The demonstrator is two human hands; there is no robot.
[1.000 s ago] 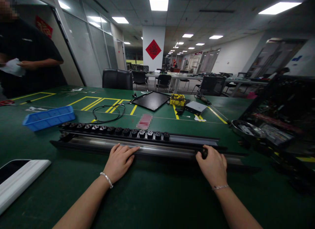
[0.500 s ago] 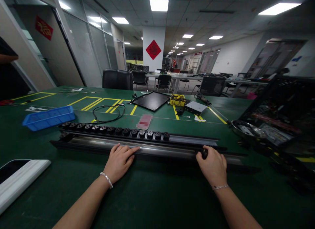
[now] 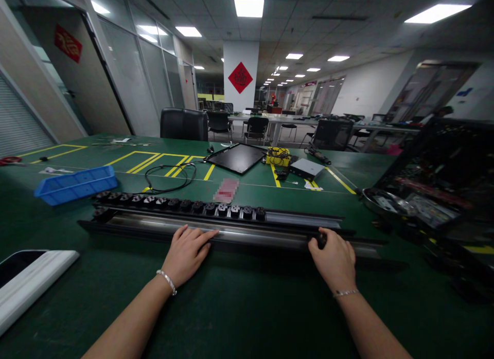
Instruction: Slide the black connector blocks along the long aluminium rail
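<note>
A long black metal channel [image 3: 247, 236] with a shiny inner face lies crosswise in front of me. My left hand [image 3: 189, 248] rests on its near edge, fingers stretched out and holding nothing. At the channel's right part, my right hand [image 3: 335, 256] is closed around a small black block [image 3: 321, 239], mostly hidden by the fingers. Just behind, a second rail [image 3: 304, 218] runs parallel. A row of black socket modules [image 3: 210, 209] sits along its left and middle length, and its right part is bare.
Left of the rails sits a blue bin [image 3: 77, 185]; nearer is a white-edged device [image 3: 42, 282]. A black cable [image 3: 170, 179], a flat black panel [image 3: 239, 158], a yellow box [image 3: 278, 157] and a grey box [image 3: 307, 168] lie behind. A metal bowl [image 3: 389, 203] and dark equipment stand right.
The person at the far left has moved out of view to the left. Both my hands and the rails look unchanged.
</note>
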